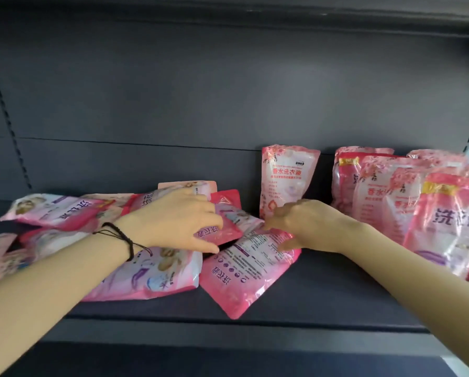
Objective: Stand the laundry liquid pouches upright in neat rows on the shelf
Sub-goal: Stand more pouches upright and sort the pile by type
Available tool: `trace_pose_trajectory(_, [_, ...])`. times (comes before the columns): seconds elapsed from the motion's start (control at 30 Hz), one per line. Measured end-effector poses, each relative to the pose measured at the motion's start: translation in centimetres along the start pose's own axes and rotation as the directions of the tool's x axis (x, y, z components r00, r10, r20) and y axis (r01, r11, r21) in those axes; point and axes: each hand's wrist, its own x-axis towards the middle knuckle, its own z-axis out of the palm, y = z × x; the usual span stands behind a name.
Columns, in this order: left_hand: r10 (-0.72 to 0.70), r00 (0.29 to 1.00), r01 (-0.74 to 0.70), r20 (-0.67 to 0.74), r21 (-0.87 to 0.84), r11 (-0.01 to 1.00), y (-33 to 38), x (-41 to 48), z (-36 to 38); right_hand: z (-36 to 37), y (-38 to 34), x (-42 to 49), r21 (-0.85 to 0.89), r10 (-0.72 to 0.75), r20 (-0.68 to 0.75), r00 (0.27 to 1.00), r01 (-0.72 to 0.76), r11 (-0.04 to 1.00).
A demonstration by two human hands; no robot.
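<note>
Pink laundry liquid pouches fill a dark shelf (323, 292). One pouch (287, 180) stands upright alone at the back centre. Several more upright pouches (377, 194) stand in rows at the right, the nearest one (451, 227) leaning forward. A flat pouch (241, 278) lies back side up in the middle. My right hand (309, 227) pinches its far end between thumb and fingers. My left hand (173, 221), with a black cord on the wrist, grips a small pink pouch (225, 229) lying on a pile of flat pouches (51, 210).
A large flat pouch (151, 276) lies under my left forearm. The shelf's dark back panel (200, 91) rises behind everything. The shelf's front lip (227, 322) runs below the pouches. Bare shelf shows between the middle pouch and the right rows.
</note>
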Motion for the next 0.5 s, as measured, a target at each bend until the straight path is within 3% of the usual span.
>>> trace_pose_trajectory(0.1, [0.052,0.999,-0.052,-0.012,-0.071,0.996,2.3,-2.2,0.4,0.1,-2.5,-1.1,0.042,0.001,-0.014,1.000,0.000,0.999])
trace_pose_trajectory(0.27, [0.084,0.996,-0.071,0.018,-0.376,0.924,5.0,-3.5,1.2,0.8,-6.7,-2.4,0.382,-0.033,-0.042,0.999,0.046,0.923])
trace_pose_trajectory(0.5, [-0.065,0.998,0.063,0.017,-0.551,0.832,5.0,-3.8,3.4,3.7,-10.4,-1.9,0.501,-0.040,-0.160,0.986,0.116,0.858])
